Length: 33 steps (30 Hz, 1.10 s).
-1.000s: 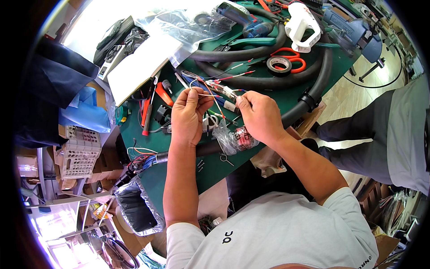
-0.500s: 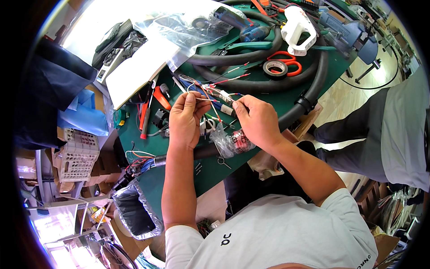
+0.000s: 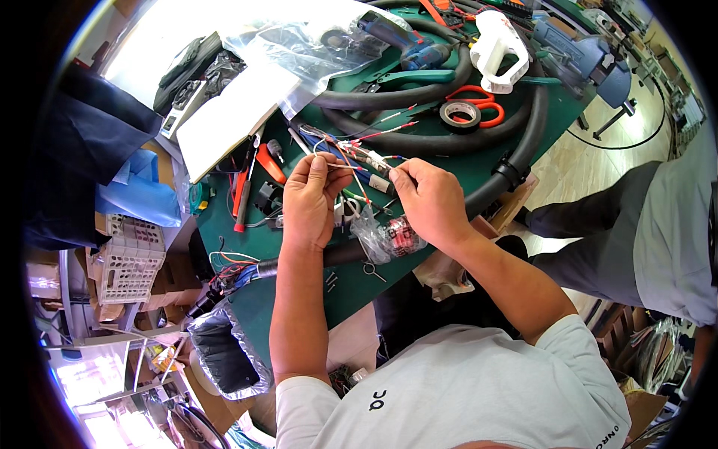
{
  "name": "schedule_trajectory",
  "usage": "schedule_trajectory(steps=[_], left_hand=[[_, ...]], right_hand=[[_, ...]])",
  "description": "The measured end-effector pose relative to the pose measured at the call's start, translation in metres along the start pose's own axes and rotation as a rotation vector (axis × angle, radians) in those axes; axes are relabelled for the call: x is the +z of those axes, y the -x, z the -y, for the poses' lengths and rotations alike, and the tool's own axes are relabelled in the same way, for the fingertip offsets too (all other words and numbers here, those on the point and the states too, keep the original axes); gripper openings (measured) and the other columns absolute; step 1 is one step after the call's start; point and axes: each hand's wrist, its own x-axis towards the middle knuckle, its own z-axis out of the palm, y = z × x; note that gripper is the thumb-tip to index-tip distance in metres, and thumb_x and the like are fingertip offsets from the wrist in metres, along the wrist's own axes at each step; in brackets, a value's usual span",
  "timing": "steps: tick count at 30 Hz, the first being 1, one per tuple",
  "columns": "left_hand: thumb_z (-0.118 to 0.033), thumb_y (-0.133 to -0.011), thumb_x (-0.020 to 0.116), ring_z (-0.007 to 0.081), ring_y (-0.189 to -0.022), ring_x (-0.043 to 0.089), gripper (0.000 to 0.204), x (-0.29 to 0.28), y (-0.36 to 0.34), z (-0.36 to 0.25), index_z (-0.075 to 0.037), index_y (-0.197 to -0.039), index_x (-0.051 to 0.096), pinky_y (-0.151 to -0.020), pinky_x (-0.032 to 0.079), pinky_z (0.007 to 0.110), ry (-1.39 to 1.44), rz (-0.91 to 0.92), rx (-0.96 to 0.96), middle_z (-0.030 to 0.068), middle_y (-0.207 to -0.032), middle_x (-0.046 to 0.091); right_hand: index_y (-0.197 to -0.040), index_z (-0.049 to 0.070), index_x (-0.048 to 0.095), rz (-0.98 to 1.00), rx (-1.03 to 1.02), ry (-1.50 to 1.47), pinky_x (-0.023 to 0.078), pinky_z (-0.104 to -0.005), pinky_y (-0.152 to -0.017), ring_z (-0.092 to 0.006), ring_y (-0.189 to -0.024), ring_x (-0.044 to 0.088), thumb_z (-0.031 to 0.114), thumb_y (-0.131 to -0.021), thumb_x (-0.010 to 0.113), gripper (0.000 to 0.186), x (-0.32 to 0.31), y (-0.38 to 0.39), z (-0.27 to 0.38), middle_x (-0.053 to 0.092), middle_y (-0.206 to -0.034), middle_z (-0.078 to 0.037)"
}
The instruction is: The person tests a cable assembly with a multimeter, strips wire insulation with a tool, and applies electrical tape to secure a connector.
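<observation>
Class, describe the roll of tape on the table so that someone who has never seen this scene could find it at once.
On the green table, look past the person's right hand to the thick black cable. Among its loops lie orange-handled scissors, with the roll of tape just left of their handles. It is a small black ring with a pale core.

Desk (image 3: 562,120): green top, edges slanting
Floor (image 3: 591,160): pale, plank-patterned, at right
Rack (image 3: 67,284): pale frame, lower left, near cardboard boxes (image 3: 173,273)
Light: white glare (image 3: 142,49) upper left, purplish lower left
</observation>
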Motion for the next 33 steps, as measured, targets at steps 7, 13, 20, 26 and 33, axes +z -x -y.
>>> schedule_trajectory(steps=[7,13,20,26,33], left_hand=[[-0.017,-0.103,0.050,0.0178,-0.084,0.067,0.022,0.001,-0.002,0.000,0.001,-0.100,0.062,-0.081,0.057,0.030,0.000,-0.007,-0.006,0.0104,-0.093,0.067],[-0.017,-0.103,0.050,0.0173,-0.083,0.067,0.021,0.002,0.000,-0.001,0.001,-0.100,0.062,-0.079,0.057,0.030,-0.016,-0.023,-0.001,0.0098,-0.093,0.066],[-0.023,-0.103,0.050,0.0138,-0.070,0.064,0.026,0.003,0.003,-0.005,-0.002,-0.095,0.062,-0.062,0.052,0.025,-0.162,-0.026,-0.032,0.0079,-0.080,0.066],[-0.029,-0.102,0.050,0.0140,-0.063,0.062,0.030,0.018,0.007,-0.024,-0.003,-0.092,0.059,-0.052,0.048,0.026,-0.174,-0.032,-0.348,0.0078,-0.078,0.065],[-0.025,-0.098,0.059,0.0130,-0.065,0.059,0.024,0.037,0.017,-0.016,-0.002,-0.096,0.061,-0.059,0.049,0.026,-0.383,0.067,-0.395,0.0044,-0.077,0.062]], right_hand=[[-0.089,0.006,0.067,0.010,0.015,-0.001,0.050,-0.0479,-0.066,-0.0395,-0.074,0.066,0.028,-0.094,0.058,0.024,-0.001,-0.001,-0.001,0.067,-0.074,-0.016],[-0.089,0.006,0.067,0.007,0.006,0.003,0.050,-0.0480,-0.066,-0.0397,-0.074,0.066,0.028,-0.094,0.058,0.024,-0.001,0.000,0.001,0.067,-0.074,-0.017],[-0.089,0.005,0.068,0.001,0.003,-0.019,0.050,-0.0477,-0.066,-0.0400,-0.074,0.065,0.028,-0.094,0.058,0.025,-0.002,-0.002,0.000,0.067,-0.075,-0.018],[-0.091,0.006,0.068,0.029,0.032,-0.028,0.050,-0.0464,-0.067,-0.0391,-0.076,0.065,0.031,-0.095,0.056,0.028,-0.002,-0.002,0.001,0.068,-0.077,-0.017],[-0.090,0.007,0.067,0.040,0.019,-0.088,0.049,-0.0475,-0.066,-0.0402,-0.077,0.065,0.032,-0.095,0.055,0.029,-0.002,-0.001,0.006,0.067,-0.076,-0.017]])
